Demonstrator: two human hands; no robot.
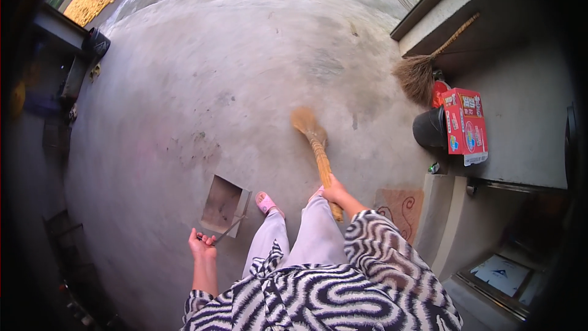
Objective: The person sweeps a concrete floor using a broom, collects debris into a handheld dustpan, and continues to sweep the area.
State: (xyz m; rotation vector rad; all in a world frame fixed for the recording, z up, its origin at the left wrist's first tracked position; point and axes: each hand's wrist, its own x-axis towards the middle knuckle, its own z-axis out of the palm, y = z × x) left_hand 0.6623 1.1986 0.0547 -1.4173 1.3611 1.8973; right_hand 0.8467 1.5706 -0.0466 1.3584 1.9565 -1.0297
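Note:
My right hand is closed around the wrapped handle of a straw hand broom. The broom's bristles, blurred, point forward over the grey concrete floor, ahead of my feet. At the lower left my left hand, palm up, grips the thin dark handle of a dustpan. That dustpan is square and brownish inside with a pale edge, and it lies just left of my pink slipper. A few dark specks show inside it. Small debris lies on the floor beyond the dustpan.
A larger twig broom leans at the right wall, beside a black bucket and a red cardboard box. A patterned mat lies by the doorway step at the right. Another black bucket stands at the upper left.

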